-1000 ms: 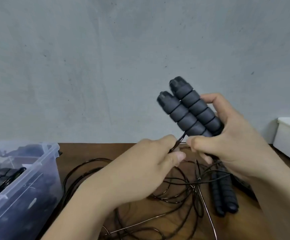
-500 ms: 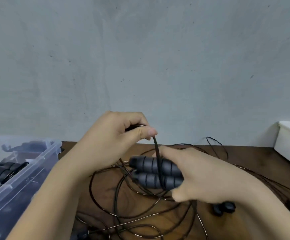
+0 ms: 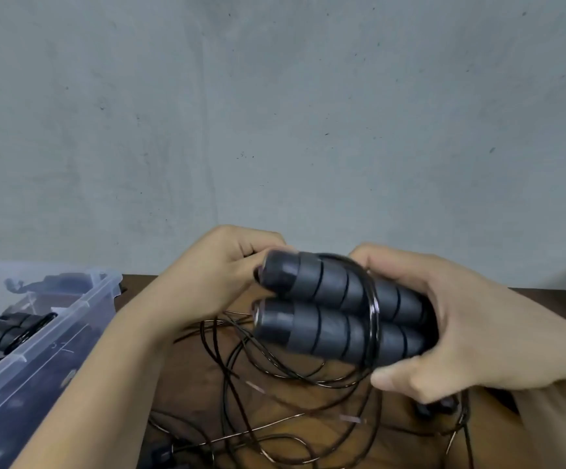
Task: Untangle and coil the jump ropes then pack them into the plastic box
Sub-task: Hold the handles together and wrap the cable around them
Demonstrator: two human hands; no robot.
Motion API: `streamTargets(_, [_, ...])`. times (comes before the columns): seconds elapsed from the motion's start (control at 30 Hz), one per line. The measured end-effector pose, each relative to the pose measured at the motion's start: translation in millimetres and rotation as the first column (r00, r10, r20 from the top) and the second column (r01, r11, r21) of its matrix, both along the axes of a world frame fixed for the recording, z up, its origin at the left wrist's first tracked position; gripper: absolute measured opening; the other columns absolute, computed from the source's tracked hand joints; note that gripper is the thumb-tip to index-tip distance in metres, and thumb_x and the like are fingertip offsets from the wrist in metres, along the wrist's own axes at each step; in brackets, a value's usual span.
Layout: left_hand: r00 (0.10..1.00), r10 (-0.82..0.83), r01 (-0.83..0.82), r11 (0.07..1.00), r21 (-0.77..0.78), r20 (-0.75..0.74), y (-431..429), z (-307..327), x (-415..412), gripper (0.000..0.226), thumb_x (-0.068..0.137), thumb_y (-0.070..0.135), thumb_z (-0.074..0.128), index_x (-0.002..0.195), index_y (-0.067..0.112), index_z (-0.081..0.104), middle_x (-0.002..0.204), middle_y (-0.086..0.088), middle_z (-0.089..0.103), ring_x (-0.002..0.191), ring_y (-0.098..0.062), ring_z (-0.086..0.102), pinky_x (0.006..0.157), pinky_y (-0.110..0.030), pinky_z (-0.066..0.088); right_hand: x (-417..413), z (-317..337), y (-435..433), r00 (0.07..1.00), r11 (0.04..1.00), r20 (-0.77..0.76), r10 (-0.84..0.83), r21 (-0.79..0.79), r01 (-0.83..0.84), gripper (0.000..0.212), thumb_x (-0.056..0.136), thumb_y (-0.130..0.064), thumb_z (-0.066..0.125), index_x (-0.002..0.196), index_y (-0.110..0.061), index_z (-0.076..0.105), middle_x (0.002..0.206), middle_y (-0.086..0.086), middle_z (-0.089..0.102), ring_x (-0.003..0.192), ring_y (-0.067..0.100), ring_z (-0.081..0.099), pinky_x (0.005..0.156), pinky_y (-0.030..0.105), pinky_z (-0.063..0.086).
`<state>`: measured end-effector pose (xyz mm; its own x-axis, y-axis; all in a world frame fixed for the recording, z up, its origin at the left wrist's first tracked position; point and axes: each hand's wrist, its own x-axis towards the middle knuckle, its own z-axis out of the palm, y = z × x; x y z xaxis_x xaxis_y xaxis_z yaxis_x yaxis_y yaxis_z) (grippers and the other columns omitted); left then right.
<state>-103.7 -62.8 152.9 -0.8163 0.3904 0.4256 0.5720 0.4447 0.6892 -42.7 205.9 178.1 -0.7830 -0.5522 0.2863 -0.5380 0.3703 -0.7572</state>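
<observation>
Two dark ribbed foam handles [image 3: 329,313] of a jump rope lie side by side, pointing left, above the brown table [image 3: 308,394]. My right hand [image 3: 457,326] grips their right ends. A thin black cord [image 3: 373,309] loops once around both handles. My left hand [image 3: 214,279] is curled at the handles' left tips, fingers pinched together; the cord in it is hidden by the handles. Loose black cord [image 3: 268,363] lies tangled on the table below. A clear plastic box [image 3: 38,336] at the left holds coiled ropes [image 3: 14,330].
A grey wall fills the upper view. Another pair of dark handle ends [image 3: 437,406] peeks out under my right hand. More cord [image 3: 241,438] spreads toward the table's near edge. The box stands against the table's left side.
The handles went from upright to lying sideways, then rose closer to the camera. My left hand carried the cord over the handles, and a loop now circles them.
</observation>
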Motion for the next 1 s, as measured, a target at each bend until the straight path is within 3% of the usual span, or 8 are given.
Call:
streamTargets(0.07, [1.000, 0.020, -0.020, 1.000, -0.009, 0.014, 13, -3, 0, 0.016, 0.081, 0.043, 0.060, 0.068, 0.038, 0.068, 0.061, 0.010, 0.055, 0.062, -0.007, 0.048, 0.060, -0.022, 0.041, -3, 1, 2, 0.999, 0.995, 0.033, 0.008, -0.097, -0.004, 0.055, 0.070, 0.001, 0.092, 0.109, -0.029, 0.067, 0.074, 0.008, 0.073, 0.051, 0.030, 0.061, 0.057, 0.032, 0.052])
streamTargets(0.2, [1.000, 0.025, -0.024, 0.991, -0.131, 0.005, 39, -12, 8, 0.041, 0.108, 0.054, 0.041, 0.082, 0.039, 0.068, 0.057, 0.005, 0.039, 0.050, -0.010, 0.036, 0.051, -0.023, 0.030, -15, 0, 4, 0.989, 0.939, 0.125, -0.080, -0.324, 0.117, 0.048, 0.074, -0.001, 0.084, 0.110, -0.015, 0.055, 0.081, 0.021, 0.073, 0.042, 0.023, 0.048, 0.045, 0.028, 0.044])
streamTargets(0.33, [0.997, 0.068, -0.076, 0.962, -0.261, -0.042, 55, -19, 11, 0.040, 0.109, 0.052, 0.040, 0.092, 0.025, 0.063, 0.058, 0.013, 0.050, 0.053, -0.011, 0.044, 0.052, -0.022, 0.033, -30, -8, 1, 0.920, 0.902, -0.026, -0.391, -0.209, 0.377, 0.057, 0.075, -0.010, 0.085, 0.112, -0.029, 0.046, 0.073, 0.005, 0.072, 0.043, 0.022, 0.052, 0.046, 0.033, 0.048])
streamTargets(0.5, [0.997, 0.071, -0.075, 0.921, -0.381, -0.026, 57, -16, 26, 0.038, 0.109, 0.055, 0.042, 0.090, 0.029, 0.063, 0.056, 0.007, 0.046, 0.048, -0.010, 0.043, 0.049, -0.025, 0.031, -52, -20, 4, 0.804, 0.809, -0.124, -0.581, -0.193, 0.555, 0.056, 0.077, -0.011, 0.083, 0.108, -0.034, 0.043, 0.089, 0.002, 0.070, 0.042, 0.017, 0.053, 0.047, 0.045, 0.054])
streamTargets(0.63, [0.996, 0.042, -0.066, 0.929, -0.365, -0.074, 49, -6, 34, 0.036, 0.107, 0.053, 0.049, 0.087, 0.026, 0.063, 0.058, 0.005, 0.049, 0.050, -0.009, 0.043, 0.049, -0.025, 0.030, -61, -29, 0, 0.814, 0.839, -0.207, -0.542, -0.086, 0.537, 0.052, 0.079, -0.014, 0.083, 0.112, -0.033, 0.048, 0.092, -0.013, 0.067, 0.051, 0.007, 0.058, 0.048, 0.026, 0.048])
streamTargets(0.77, [0.988, 0.054, -0.093, 0.958, -0.272, -0.147, 32, 5, 30, 0.031, 0.103, 0.045, 0.059, 0.085, 0.022, 0.067, 0.061, 0.004, 0.054, 0.053, -0.007, 0.045, 0.051, -0.024, 0.032, -56, -35, -12, 0.882, 0.889, -0.202, -0.426, 0.086, 0.449, 0.055, 0.078, -0.013, 0.084, 0.115, -0.037, 0.051, 0.088, -0.002, 0.069, 0.050, 0.017, 0.059, 0.052, 0.042, 0.055])
streamTargets(0.9, [0.984, 0.106, -0.126, 0.982, -0.141, -0.143, 16, 10, 27, 0.023, 0.093, 0.045, 0.073, 0.079, 0.026, 0.072, 0.062, 0.002, 0.061, 0.056, -0.005, 0.049, 0.054, -0.024, 0.035, -38, -31, -20, 0.974, 0.945, -0.077, -0.213, 0.237, 0.226, 0.052, 0.081, -0.013, 0.085, 0.119, -0.034, 0.057, 0.085, -0.017, 0.073, 0.062, 0.002, 0.059, 0.059, 0.016, 0.048])
streamTargets(1.0, [0.986, 0.119, -0.127, 0.990, -0.061, -0.113, 6, 11, 24, 0.024, 0.081, 0.046, 0.084, 0.078, 0.023, 0.076, 0.066, 0.001, 0.068, 0.063, -0.014, 0.060, 0.060, -0.031, 0.045, -28, -22, -15, 0.987, 0.943, -0.042, -0.158, 0.289, 0.163, 0.056, 0.079, -0.015, 0.087, 0.122, -0.037, 0.059, 0.088, -0.018, 0.075, 0.072, 0.006, 0.062, 0.070, 0.021, 0.050])
